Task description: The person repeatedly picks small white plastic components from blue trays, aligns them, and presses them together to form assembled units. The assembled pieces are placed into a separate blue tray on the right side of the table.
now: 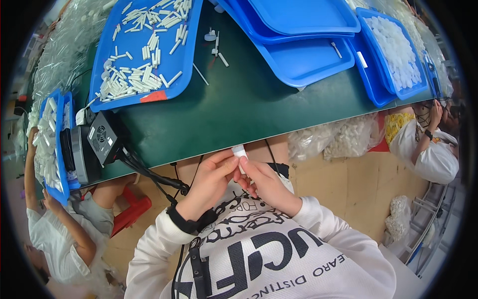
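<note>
Left hand (217, 172) and right hand (269, 183) pinch one white tube (239, 152) by the table (214, 117) edge — a slackened fingertip grip could drop it.

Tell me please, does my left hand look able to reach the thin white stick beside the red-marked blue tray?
Probably yes: green tabletop lies between the left hand and the stick, though that hand helps hold a small white piece.
</note>
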{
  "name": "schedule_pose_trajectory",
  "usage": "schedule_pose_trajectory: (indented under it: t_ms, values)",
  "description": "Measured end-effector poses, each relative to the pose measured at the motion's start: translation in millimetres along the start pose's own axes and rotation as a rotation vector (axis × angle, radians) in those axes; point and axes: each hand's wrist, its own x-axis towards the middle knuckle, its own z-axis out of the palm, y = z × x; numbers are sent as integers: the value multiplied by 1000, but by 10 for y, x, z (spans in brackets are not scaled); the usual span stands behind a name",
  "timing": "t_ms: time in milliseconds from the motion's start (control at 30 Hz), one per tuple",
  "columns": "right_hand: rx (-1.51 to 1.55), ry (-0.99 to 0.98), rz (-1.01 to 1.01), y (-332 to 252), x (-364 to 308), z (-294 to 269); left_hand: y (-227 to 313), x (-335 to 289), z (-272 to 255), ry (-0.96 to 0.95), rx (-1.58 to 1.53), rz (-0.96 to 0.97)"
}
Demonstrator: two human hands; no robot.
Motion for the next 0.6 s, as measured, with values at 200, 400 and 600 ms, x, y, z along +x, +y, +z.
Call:
schedule_pose_trajectory:
  t_ms: [200, 400, 600]
  values:
    - [143, 1, 4, -2, 60, 14, -14, 44, -31, 58, 69, 19]
    - [264, 87, -40, 133, 75, 141, -65, 35, -82, 50, 39, -58]
    - [349, 99, -102, 153, 115, 232, 19, 45, -20, 122, 76, -25]
